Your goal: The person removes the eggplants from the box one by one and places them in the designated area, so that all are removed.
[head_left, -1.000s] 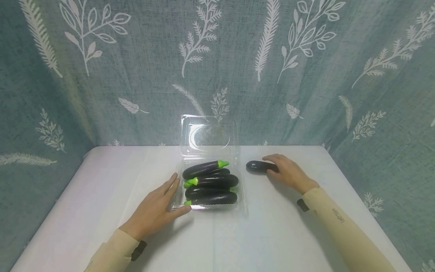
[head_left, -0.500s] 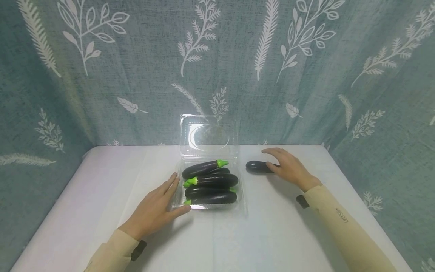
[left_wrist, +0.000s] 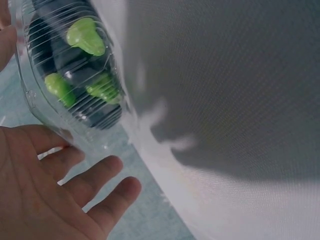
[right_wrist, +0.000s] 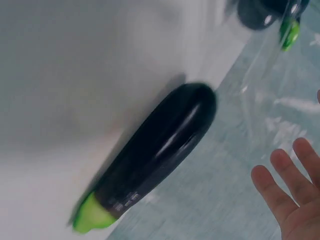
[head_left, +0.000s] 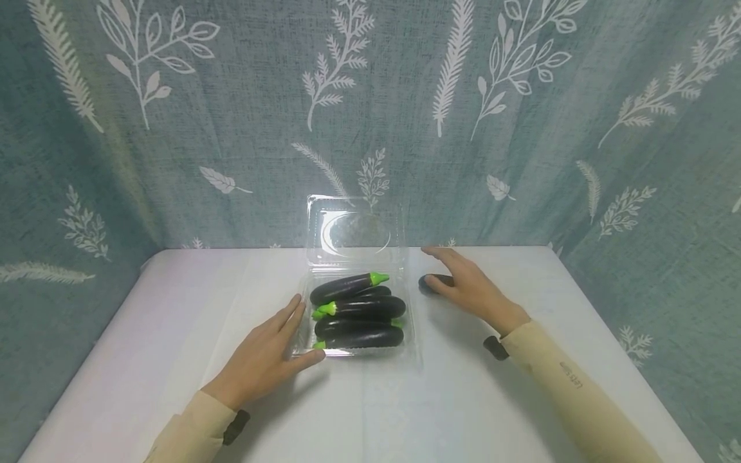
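A clear plastic clamshell box [head_left: 412, 334] stands on the table with its lid [head_left: 356, 233] raised at the back. Several dark eggplants with green stems lie inside, one of them an eggplant [head_left: 367, 307] on top of the pile. My left hand [head_left: 260, 354] is at the box's left side, fingers spread along the wall and thumb by the front corner. Right of the box a single eggplant [right_wrist: 155, 150] lies on the table. My right hand [head_left: 471, 283] is over it in the head view, hiding its stem end; the right wrist view shows the fingers extended and apart from it.
The white table [head_left: 370, 418] reaches back to a grey-green curtain [head_left: 260, 128] with white leaf prints, which also hangs at both sides. Dark straps or devices sit under both wrists.
My right hand first lifts its fingers off the loose eggplant, then moves left over it towards the box. That eggplant stays in place. My left hand and the box keep their places.
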Demonstrator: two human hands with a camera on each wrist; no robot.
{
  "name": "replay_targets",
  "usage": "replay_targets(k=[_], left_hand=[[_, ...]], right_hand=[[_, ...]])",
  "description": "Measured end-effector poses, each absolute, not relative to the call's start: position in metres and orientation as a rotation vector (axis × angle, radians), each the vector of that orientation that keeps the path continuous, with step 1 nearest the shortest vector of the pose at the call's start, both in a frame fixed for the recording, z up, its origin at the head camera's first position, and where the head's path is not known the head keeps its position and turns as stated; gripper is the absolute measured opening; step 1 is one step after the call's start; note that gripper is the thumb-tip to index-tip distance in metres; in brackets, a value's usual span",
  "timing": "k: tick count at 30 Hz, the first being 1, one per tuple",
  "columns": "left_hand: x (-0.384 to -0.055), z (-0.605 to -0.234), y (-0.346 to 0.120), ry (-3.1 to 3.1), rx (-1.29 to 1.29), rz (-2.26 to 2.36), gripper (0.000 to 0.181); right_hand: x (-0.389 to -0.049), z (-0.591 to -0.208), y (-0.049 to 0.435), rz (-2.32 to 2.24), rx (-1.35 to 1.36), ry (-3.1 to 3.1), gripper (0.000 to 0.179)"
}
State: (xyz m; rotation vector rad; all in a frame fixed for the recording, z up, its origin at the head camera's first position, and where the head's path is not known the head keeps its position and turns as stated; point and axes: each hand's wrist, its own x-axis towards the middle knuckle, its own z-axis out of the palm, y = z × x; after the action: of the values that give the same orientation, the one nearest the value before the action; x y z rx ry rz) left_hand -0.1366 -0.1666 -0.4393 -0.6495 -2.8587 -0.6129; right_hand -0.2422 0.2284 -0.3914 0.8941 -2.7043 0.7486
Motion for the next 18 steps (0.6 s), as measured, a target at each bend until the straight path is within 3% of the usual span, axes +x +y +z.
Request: replay_targets(k=[18], left_hand=[[-0.137, -0.44, -0.167, -2.858, -0.649, -0.623, 0.097]], right_hand=[[-0.214, -0.399, 0.168, 0.556, 1.253, -2.646, 0.056]])
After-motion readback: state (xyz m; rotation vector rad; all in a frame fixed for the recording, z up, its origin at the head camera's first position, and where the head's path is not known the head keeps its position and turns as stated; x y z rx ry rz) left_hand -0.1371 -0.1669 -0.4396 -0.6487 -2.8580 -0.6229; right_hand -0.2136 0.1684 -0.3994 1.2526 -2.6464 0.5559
